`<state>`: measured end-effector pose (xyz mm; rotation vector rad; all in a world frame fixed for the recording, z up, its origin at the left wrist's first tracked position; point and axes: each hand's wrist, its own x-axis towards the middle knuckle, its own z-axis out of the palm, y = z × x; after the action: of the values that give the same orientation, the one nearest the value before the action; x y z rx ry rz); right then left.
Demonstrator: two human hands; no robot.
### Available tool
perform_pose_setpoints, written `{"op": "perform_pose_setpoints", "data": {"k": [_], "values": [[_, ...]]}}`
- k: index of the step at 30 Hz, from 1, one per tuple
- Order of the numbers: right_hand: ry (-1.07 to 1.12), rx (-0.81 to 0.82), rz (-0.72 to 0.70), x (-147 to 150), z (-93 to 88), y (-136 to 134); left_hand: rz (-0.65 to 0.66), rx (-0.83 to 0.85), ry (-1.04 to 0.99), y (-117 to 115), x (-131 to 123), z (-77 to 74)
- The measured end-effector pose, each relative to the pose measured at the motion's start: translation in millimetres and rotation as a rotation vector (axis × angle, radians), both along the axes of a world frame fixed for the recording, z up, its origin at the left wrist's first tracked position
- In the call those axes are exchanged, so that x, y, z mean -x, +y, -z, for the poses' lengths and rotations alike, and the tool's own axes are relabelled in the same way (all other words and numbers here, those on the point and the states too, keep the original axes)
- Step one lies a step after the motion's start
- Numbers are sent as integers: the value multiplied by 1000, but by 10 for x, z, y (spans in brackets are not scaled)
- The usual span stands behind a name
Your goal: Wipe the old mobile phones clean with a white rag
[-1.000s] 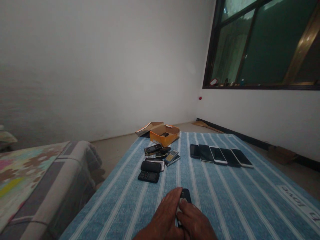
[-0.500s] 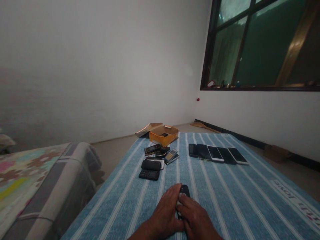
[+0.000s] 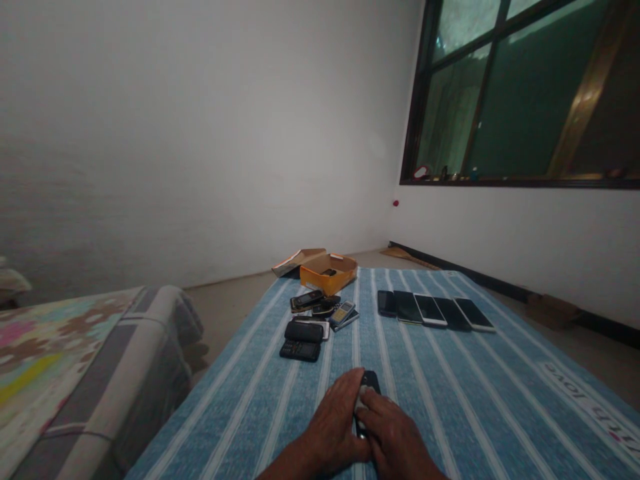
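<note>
A blue cloth [image 3: 240, 413] with white stripes is spread out flat, with big letters [image 3: 575, 397] near its right edge. An orange box [image 3: 320, 280] sits at the far left corner, open, with its lid [image 3: 295, 264] beside it. In front of the box, near the left edge, is a messy heap of old phones [image 3: 301, 351], and nearer the far right corner five flat phones [image 3: 430, 311] lie in a row. Behind is a pale wall [image 3: 200, 133], with a dark window [image 3: 520, 113] up on the right and a flowered cover [image 3: 60, 340] low on the left. Over the near middle of the cloth, the two hands hold one black phone [image 3: 371, 381] between them. The left hand [image 3: 333, 420] lies along its left side, fingers close together and pointing forward. The right hand [image 3: 395, 427] curls over it from the right, with bent fingers. Only the phone's far end and a bit of its middle peek out. Something pale shows by the right fingertips, but I can't tell what it is. The arms and the cloth's near edge are cut off at the bottom, and the thing inside the box is too small to make out.
</note>
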<state>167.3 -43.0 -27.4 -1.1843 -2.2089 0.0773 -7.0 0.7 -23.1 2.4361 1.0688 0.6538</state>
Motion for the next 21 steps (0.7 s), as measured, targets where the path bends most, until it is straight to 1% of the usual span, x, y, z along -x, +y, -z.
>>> {"op": "perform_pose_setpoints", "data": {"k": [3,5,7,8,11,13,15,16,18,21], "values": [[20,-41,60,5,35,-9,9,-11,-18,23,9,63],[0,-74,12,-39,55,7,14,-23,-21,40,16,107],[-41,-118,-81,-106,91,42,18,-16,-16,52,24,137],[-56,-152,-116,-138,123,66,22,-7,-11,55,29,148],[-58,-291,-124,-200,279,150,25,-6,4,61,48,193],[-86,-372,-174,-214,399,206,18,-50,7,67,63,254],[-80,-414,-183,-211,473,254,22,-122,-1,76,73,337],[-76,-420,-183,-203,481,273,25,-156,-8,81,75,379],[-64,-398,-179,-165,427,300,-6,-225,-36,86,73,445],[-20,-278,-176,-50,215,317,-8,-277,-62,75,66,465]]}}
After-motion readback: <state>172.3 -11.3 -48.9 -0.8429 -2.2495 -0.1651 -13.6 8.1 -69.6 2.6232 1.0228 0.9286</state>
